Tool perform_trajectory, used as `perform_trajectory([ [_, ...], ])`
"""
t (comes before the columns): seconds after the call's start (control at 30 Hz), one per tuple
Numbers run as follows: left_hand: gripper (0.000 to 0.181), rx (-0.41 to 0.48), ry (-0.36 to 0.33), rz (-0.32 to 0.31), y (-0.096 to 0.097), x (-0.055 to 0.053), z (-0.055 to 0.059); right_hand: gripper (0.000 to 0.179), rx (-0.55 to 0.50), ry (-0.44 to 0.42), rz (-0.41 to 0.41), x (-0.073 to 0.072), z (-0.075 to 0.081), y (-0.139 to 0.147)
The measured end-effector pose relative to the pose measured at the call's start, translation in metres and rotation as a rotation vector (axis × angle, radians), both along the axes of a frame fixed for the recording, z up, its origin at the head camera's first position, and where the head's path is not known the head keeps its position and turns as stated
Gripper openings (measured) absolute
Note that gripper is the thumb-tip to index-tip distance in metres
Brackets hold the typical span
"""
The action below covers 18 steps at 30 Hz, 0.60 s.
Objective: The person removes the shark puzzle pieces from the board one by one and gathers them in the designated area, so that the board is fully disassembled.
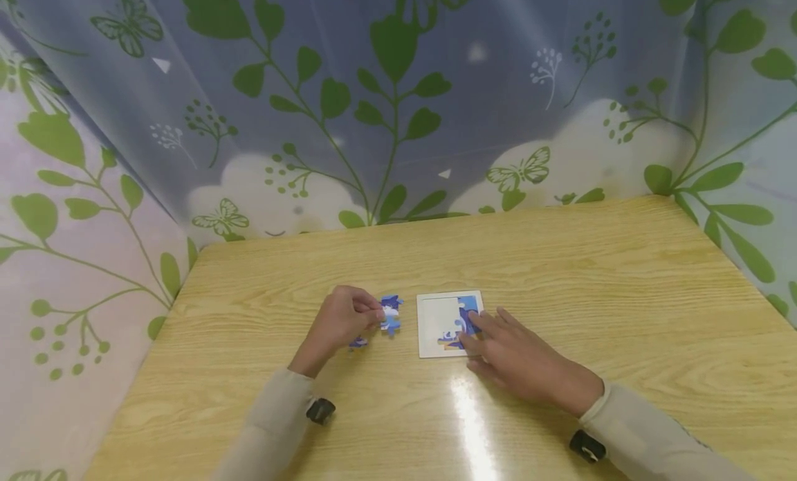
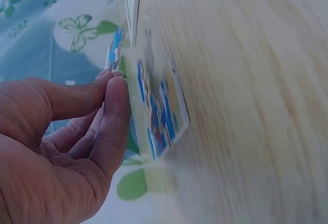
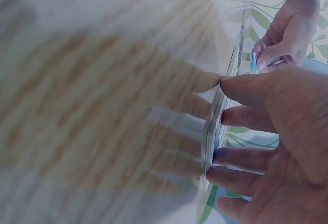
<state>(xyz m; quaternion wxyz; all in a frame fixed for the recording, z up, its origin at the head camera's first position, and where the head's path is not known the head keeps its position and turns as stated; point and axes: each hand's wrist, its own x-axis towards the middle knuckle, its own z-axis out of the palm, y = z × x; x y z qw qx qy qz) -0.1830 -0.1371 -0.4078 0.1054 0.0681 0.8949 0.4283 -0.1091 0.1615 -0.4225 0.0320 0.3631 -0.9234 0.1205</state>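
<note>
My left hand (image 1: 339, 322) pinches a blue, purple and white jigsaw puzzle piece (image 1: 390, 313) between thumb and index finger, raised off the table in the left wrist view. Right of it lies a square white puzzle tray (image 1: 420, 332). Joined pieces (image 1: 463, 322) fill the tray's right side and part of its bottom; bare white backing shows at left. My right hand (image 1: 523, 360) rests over the tray's right edge with fingers spread, covering some pieces. In the right wrist view, its thumb and fingertips touch the tray edge (image 3: 209, 142). Several loose pieces (image 2: 159, 114) lie below my left hand.
The tray and pieces are on a light wood-grain table (image 1: 299, 266). A curtain (image 1: 349, 156) printed with leaves and butterflies hangs along the back and sides. Dark wrist devices sit on both sleeves, and glare streaks the table in front of the tray.
</note>
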Motion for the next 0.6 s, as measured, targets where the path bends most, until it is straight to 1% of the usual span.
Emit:
perform_trajectory([
  [0.13, 0.006, -0.003, -0.006, 0.010, -0.008, 0.002, 0.002, 0.040, 0.000, 0.007, 0.000, 0.000, -0.001, 0.000],
  [0.3, 0.009, -0.013, -0.005, 0.018, -0.013, 0.003, 0.004, 0.040, -0.004, 0.015, 0.003, 0.000, -0.002, 0.001],
  [0.43, 0.007, -0.027, 0.010, 0.014, -0.012, 0.003, 0.003, 0.039, -0.011, 0.015, 0.004, 0.000, -0.001, 0.001],
  [0.6, 0.006, -0.049, 0.026, -0.009, -0.007, 0.000, -0.002, 0.040, -0.015, -0.001, -0.003, 0.001, -0.001, 0.001],
])
